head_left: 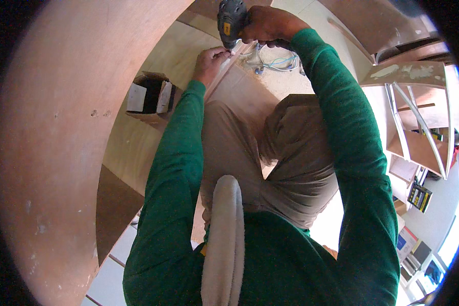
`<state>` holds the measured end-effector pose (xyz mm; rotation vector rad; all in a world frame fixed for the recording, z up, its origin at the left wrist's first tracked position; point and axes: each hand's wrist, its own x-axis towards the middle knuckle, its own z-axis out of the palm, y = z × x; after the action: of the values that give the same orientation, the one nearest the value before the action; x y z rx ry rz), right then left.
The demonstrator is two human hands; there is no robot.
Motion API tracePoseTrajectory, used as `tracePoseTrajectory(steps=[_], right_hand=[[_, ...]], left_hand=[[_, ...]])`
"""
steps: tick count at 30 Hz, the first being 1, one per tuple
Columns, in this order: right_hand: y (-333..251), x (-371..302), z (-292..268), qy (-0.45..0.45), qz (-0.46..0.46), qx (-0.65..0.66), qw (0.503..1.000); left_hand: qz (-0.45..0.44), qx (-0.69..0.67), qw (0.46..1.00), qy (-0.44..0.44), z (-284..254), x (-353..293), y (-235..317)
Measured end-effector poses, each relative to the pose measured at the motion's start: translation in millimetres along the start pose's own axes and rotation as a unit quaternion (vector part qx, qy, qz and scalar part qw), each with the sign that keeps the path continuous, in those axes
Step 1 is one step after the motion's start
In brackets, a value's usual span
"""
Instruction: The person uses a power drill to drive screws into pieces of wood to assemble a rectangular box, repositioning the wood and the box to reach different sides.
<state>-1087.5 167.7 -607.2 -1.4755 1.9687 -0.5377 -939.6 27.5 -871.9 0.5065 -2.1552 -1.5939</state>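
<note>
Right grip (268, 25) clamped on cordless drill (231, 20).
Left grip (211, 60) pinches the plywood panel edge (224, 69) at the drill tip; small cardboard box (150, 97) sits left.

Two hands are in view, the left hand (210, 61) and the right hand (268, 25); one dark drill (231, 20); one open cardboard box (150, 97); one pale cloth (224, 239); one tangle of wires (278, 61) on the floor

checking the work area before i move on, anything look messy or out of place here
A loose tangle of wires lies on the floor just beyond the right hand and its drill. The small cardboard box stands open.
</note>
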Motion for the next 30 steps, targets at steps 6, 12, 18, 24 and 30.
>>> tracePoseTrajectory(steps=[6, 12, 18, 24, 30], right_hand=[[-33, 20, 7, -0.022, 0.214, -0.1, 0.971], [-33, 12, 4, -0.012, 0.119, -0.096, 0.988], [-22, 15, 4, -0.036, 0.132, -0.089, 0.987], [-28, 17, 6, -0.035, 0.161, -0.121, 0.979], [-9, 0, 4, 0.018, 0.005, -0.136, 0.991]], left_hand=[[-0.021, 0.026, 0.999, -0.021, -1, 0, 7], [-0.014, 0.029, 0.999, -0.005, -5, 0, -2], [0.009, 0.041, 0.999, -0.013, -5, -1, 4], [0.017, 0.074, 0.997, -0.003, 0, -3, 14], [0.074, 0.172, 0.98, 0.065, 11, -4, -10]])
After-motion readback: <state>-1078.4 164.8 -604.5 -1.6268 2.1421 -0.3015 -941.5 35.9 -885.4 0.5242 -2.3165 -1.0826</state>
